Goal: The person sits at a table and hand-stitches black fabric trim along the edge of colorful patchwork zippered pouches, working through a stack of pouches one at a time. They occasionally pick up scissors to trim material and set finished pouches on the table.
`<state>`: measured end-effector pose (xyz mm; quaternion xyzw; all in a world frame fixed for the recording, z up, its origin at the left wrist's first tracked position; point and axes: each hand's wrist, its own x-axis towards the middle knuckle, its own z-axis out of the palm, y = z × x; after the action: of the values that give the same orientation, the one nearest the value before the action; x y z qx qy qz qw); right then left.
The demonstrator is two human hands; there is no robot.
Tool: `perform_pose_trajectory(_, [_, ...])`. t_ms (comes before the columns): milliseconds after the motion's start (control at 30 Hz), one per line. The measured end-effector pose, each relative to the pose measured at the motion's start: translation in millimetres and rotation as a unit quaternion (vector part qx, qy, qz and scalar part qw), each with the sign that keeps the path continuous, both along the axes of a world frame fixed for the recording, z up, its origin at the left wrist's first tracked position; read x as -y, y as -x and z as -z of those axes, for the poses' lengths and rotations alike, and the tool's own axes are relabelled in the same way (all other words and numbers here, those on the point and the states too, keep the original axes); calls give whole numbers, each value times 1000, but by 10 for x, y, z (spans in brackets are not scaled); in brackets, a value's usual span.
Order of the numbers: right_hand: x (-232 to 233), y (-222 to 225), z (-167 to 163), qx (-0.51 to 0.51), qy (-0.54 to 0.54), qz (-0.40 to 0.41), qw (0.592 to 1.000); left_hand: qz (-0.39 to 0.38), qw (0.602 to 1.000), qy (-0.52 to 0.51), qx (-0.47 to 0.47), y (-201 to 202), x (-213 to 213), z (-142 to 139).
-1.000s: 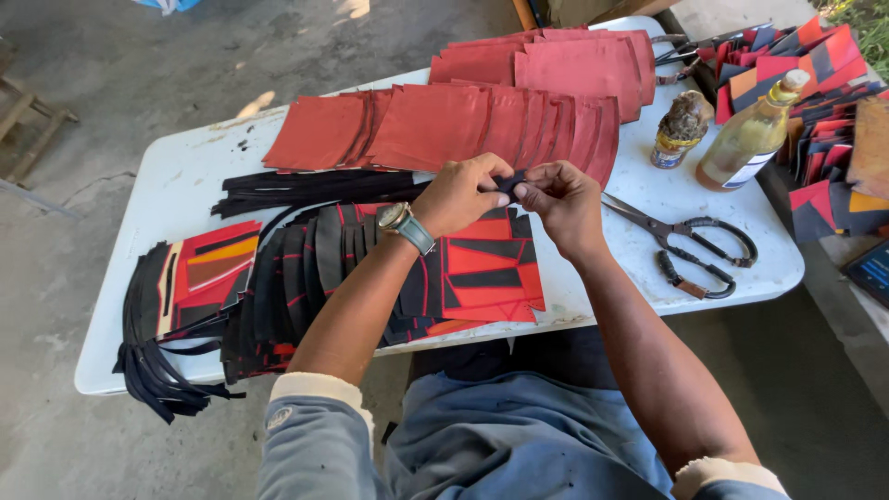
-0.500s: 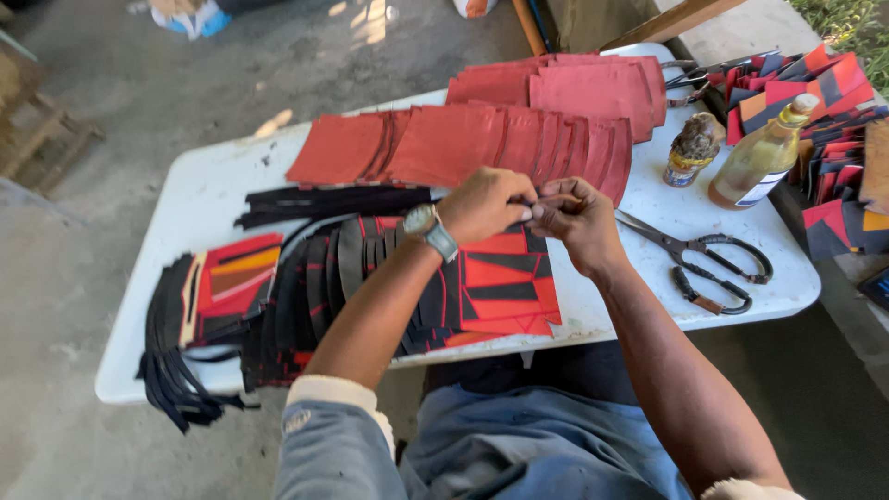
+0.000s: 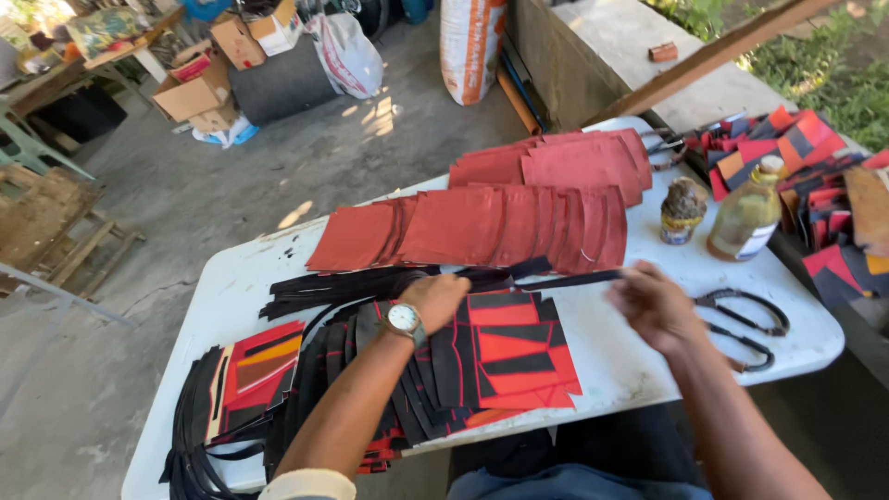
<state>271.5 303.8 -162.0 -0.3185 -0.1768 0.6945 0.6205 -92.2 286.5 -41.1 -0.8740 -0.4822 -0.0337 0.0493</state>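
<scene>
Black strip (image 3: 565, 278): a narrow dark band, stretched level between the two hands above the middle of the white worktop (image 3: 639, 361), just near of the red sheets. Left hand (image 3: 435, 301): wristwatch worn, grip clenched on the strip's left end, beside a loose bundle of black strips (image 3: 343, 289). Right hand (image 3: 653, 306): blurred, grip closed on the strip's right end. Red sheets (image 3: 482, 227): overlapping squares fanned in a row across the far half of the worktop. Red-and-black panels (image 3: 509, 356): stacked at the near edge, below the hands. Scissors (image 3: 750, 329): black-handled, laid flat just right of the right hand. Glass bottle (image 3: 745, 218) and small jar (image 3: 682, 211): upright at the far right, side by side.
</scene>
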Motion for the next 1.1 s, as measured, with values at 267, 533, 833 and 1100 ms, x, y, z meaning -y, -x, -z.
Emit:
perform_pose_trajectory(267, [261,-2032,259,-67,42,216,973,-323,943,-67,-47,972,-301,-328])
perform_pose_trajectory(533, [460,-1560,51,-30,-8,232,972,-488,872,23,28,1200,-132,-251])
perform_pose_trajectory(833, [642,-401,-550,63,-203,28,977,17,927,-9,374,-192,249,-249])
perform_pose_trajectory(1100, [528,425,-704,175,-234,-15,956,-3,807,160,569,-1129,307,303])
